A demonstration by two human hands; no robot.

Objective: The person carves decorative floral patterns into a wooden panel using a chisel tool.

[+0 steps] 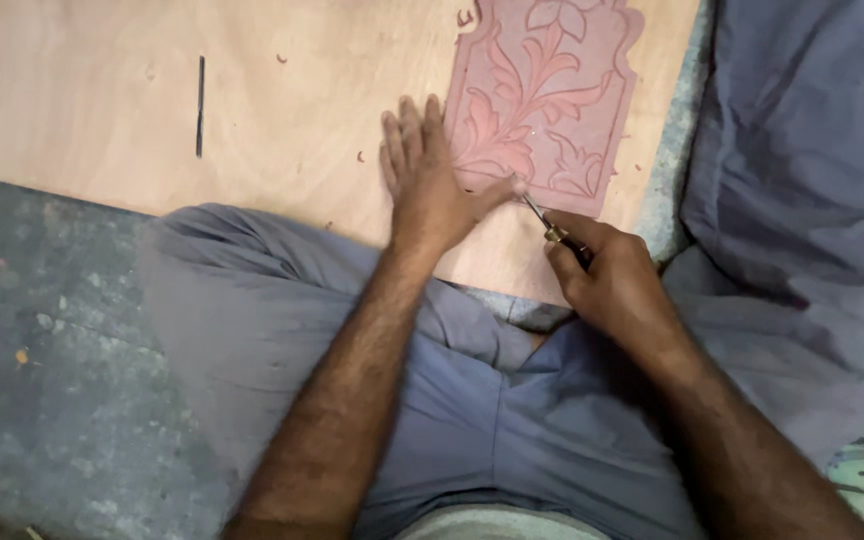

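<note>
The pink carved panel (542, 95), cut with leaves and flowers, lies on plywood (152, 90); left hand (427, 180) flat, fingers spread, right hand (602, 275) closed round a chisel (542, 220).

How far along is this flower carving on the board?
Most of the leaf-and-flower relief on the reddish carved panel is already cut, with wood curls scattered about. The right hand works a slim metal chisel at the lower left edge, while the left hand presses flat beside it. Only that edge looks unfinished.
</note>
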